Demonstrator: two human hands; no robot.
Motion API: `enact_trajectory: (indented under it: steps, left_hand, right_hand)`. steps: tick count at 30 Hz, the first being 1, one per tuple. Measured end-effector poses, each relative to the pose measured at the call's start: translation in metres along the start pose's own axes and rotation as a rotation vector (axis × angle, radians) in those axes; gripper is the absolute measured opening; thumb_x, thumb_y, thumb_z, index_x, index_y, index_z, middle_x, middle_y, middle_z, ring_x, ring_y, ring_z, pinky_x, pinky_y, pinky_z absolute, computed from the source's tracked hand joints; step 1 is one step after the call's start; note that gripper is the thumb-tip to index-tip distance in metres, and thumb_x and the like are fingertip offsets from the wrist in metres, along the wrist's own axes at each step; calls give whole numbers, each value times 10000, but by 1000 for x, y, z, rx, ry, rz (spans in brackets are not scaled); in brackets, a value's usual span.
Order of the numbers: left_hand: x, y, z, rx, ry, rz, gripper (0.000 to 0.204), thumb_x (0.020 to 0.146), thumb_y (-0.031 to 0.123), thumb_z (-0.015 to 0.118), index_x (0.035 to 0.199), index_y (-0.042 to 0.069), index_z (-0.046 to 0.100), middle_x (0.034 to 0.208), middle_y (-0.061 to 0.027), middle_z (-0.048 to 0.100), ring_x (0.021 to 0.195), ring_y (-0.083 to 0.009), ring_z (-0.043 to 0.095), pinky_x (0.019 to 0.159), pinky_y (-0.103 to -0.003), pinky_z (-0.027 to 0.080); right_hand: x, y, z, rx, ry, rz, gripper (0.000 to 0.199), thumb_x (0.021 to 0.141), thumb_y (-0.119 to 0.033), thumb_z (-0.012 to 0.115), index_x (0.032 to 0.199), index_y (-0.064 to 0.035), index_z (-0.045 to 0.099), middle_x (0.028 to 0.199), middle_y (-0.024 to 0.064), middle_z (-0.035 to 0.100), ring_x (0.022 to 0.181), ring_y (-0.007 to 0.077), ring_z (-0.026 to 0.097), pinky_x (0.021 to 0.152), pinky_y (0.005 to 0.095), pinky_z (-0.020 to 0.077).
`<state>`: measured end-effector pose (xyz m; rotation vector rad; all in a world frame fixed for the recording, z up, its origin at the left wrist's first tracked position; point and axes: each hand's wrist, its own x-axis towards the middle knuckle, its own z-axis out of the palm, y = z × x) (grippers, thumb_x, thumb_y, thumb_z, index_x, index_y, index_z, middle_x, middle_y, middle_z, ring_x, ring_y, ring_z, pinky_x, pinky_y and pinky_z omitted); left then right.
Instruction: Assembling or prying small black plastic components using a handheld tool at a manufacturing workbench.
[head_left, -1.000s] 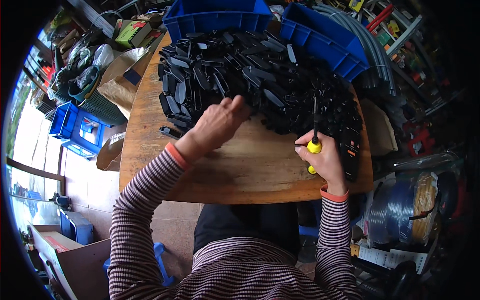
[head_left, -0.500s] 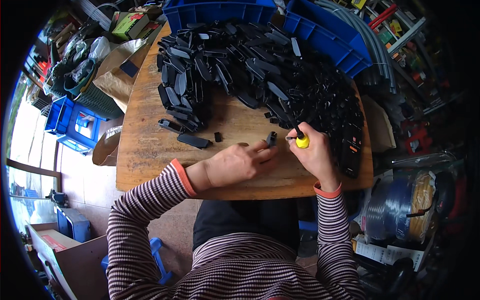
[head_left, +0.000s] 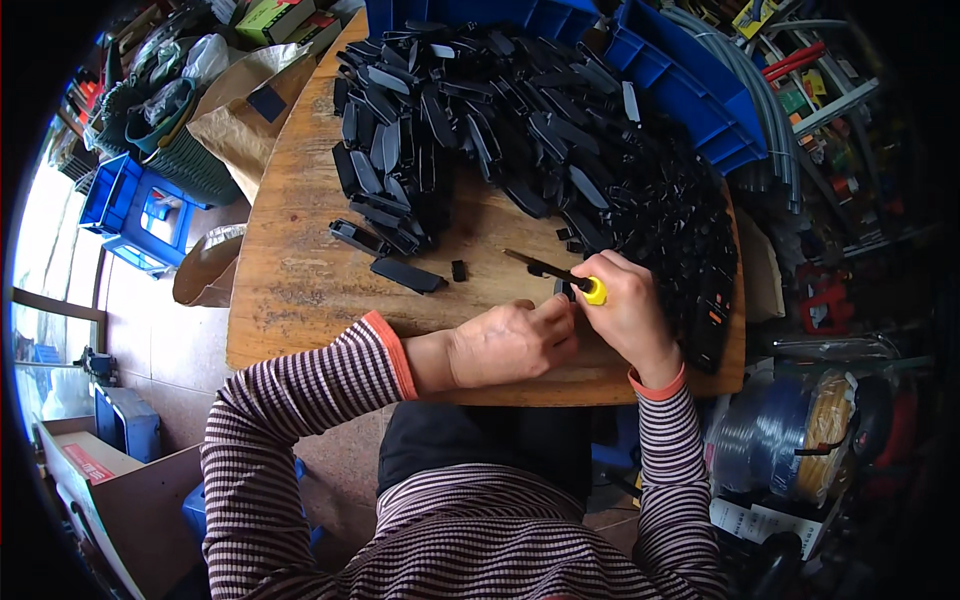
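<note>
A screwdriver with a yellow handle (head_left: 596, 291) is gripped in my right hand (head_left: 632, 310), its dark shaft slanting left and its tip apart from the tabletop parts. Close beside it, my left hand (head_left: 515, 343) is closed, pinching a small black plastic piece (head_left: 564, 289) that its fingers partly cover. The fingers of both hands almost meet at this piece. Beyond my left hand lie a tiny black block (head_left: 459, 271) and a long black plastic part (head_left: 408, 275). A big heap of similar black parts (head_left: 500, 110) covers the far half of the table.
The wooden table (head_left: 290, 290) has a worn top. Blue plastic crates (head_left: 690, 95) stand behind the heap, and a black handheld device (head_left: 712, 325) lies at the right edge. Brown paper bags (head_left: 240, 130) are at the left, wrapped coils (head_left: 790, 430) at the lower right.
The screwdriver has swung so that its shaft points left. My left hand has moved right, toward my right hand, with the small piece. The whole view has shifted slightly.
</note>
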<state>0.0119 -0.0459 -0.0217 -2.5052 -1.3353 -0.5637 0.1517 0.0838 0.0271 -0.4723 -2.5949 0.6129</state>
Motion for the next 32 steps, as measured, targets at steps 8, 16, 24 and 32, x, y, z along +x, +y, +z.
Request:
enact_trajectory:
  steps: [8,16,24,32]
  left_hand:
    - [0,-1,-5,-78,-72,20,224,774,154,593,982,72,602,1124,-116,601,1077,-213,577,703,-267,570]
    - [5,1,-6,28,-21,45,279,791,163,587,1050,64,614,1189,-121,594,1091,-218,572,711,-262,567]
    - [5,-4,-3,45,-83,25,423,832,136,562,1248,63,551,1254,-113,552,1155,-231,527,694,-271,545]
    - [-88,9,-40,-525,107,-578,790,713,301,760,1398,138,401,1206,-97,532,1128,-267,504,865,-382,489]
  right_hand:
    - [17,0,-18,-92,-244,-58,111,790,13,688,858,31,602,801,132,617,685,284,622,624,336,502]
    - [26,-16,-1,777,520,90,70,881,-41,661,895,-6,602,781,64,633,633,87,540,588,225,443]
    - [38,-23,-6,482,339,20,123,860,-78,709,928,-3,639,762,63,658,627,105,591,584,243,472]
    - [60,-37,56,157,-249,-114,185,846,-131,714,983,-11,681,965,135,713,867,253,687,785,347,523]
